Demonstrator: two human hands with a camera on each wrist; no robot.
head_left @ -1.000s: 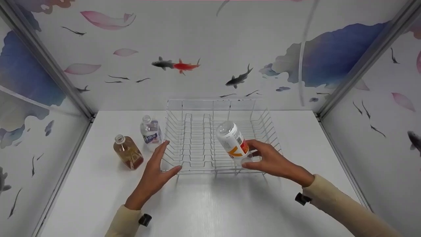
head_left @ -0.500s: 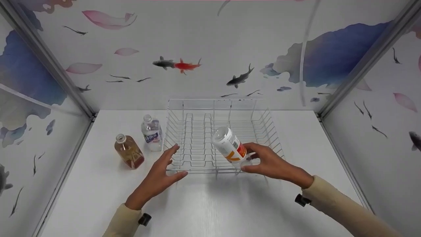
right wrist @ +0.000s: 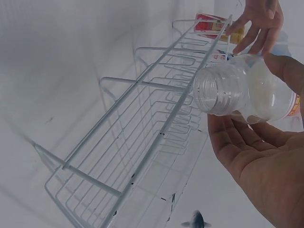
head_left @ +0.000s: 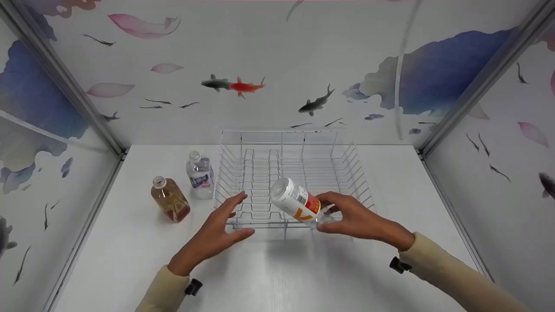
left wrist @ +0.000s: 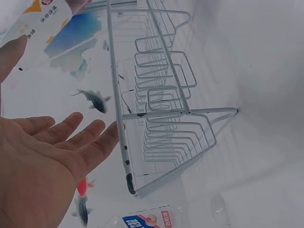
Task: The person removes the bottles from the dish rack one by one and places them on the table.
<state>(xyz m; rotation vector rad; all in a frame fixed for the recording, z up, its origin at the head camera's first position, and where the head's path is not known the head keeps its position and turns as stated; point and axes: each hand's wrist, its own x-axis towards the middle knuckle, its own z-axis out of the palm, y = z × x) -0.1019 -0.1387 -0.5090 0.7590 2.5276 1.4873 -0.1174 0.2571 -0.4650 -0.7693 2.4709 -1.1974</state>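
My right hand grips a clear plastic bottle with a white, red and orange label, over the front of a white wire dish rack. The bottle is tilted, its base up to the left and its neck down towards the palm. In the right wrist view its threaded mouth has no cap. My left hand is spread with thumb and fingers apart at the rack's front left corner, holding nothing. Its palm shows in the left wrist view, fingertips overlapping the rack's wire rim.
Left of the rack stand two uncapped bottles: an amber one and a clear one with a purple and white label. White panels printed with fish enclose the back and sides of the white table.
The held bottle has tipped further over to the left and come down a little towards the front. My left hand has moved right, nearer to it. The two standing bottles stay put.
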